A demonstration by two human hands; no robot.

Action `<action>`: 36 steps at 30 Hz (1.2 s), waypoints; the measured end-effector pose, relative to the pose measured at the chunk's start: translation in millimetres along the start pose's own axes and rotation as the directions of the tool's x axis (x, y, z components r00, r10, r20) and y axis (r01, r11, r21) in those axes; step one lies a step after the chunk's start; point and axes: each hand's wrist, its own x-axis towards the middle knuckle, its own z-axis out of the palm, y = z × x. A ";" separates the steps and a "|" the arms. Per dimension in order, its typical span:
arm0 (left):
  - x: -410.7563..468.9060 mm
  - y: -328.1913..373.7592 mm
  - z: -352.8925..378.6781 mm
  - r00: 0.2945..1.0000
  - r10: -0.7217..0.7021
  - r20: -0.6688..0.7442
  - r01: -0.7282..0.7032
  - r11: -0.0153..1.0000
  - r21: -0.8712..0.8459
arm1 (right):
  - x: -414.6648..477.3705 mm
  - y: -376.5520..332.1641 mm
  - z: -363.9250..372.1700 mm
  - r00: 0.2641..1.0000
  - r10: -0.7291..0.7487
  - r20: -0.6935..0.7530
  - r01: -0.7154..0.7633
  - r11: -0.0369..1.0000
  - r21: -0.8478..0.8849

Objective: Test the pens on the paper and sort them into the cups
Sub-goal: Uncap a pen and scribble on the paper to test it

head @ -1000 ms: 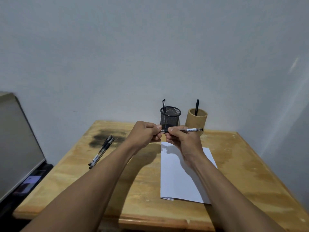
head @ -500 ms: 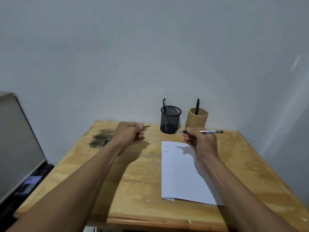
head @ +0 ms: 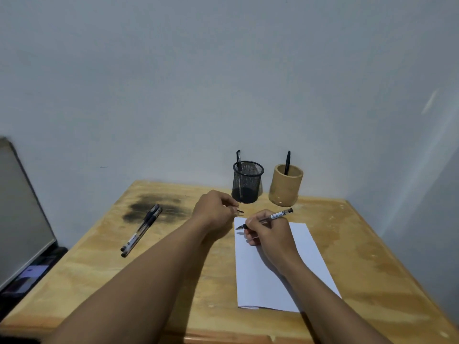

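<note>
My right hand (head: pixel 267 232) grips an uncapped pen (head: pixel 275 216) in a writing hold, its tip just above the top left corner of the white paper (head: pixel 278 289). My left hand (head: pixel 214 211) is curled round the pen's cap (head: pixel 239 211), whose clip sticks out to the right, just left of the paper. Two capped pens (head: pixel 141 230) lie side by side on the left of the wooden table (head: pixel 159 281). At the back stand a black mesh cup (head: pixel 247 182) and a tan cup (head: pixel 285 186), each holding one pen.
A dark stain (head: pixel 159 207) marks the table's far left. A grey panel (head: pixel 19 219) leans beside the table on the left. A plain wall rises right behind the cups.
The hands pulled the cap off the pen and moved apart. My right hand turned the pen into a writing hold and lowered its tip to the paper; my left hand kept the cap.
</note>
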 end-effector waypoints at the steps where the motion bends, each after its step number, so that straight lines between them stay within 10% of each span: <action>1: 4.1 2.1 0.8 1.000 0.006 0.016 -0.007 1.000 0.023 | 0.5 0.1 -0.2 1.000 0.002 0.004 -0.002 1.000 0.008; 12: -24.5 0.4 -10.7 0.996 0.056 -0.075 -0.062 0.995 -0.078 | 2.5 -0.3 1.3 0.999 0.035 0.005 -0.035 0.995 0.091; 16: -68.8 -9.0 -16.9 0.985 0.173 -0.008 -0.168 0.963 0.211 | 2.7 -3.8 3.8 0.997 0.071 0.013 -0.072 0.993 0.089; 36: -102.5 -27.9 -2.9 0.967 0.193 0.168 -0.252 0.822 0.510 | -9.7 -4.8 1.2 0.996 -0.069 -0.051 0.039 0.890 -0.455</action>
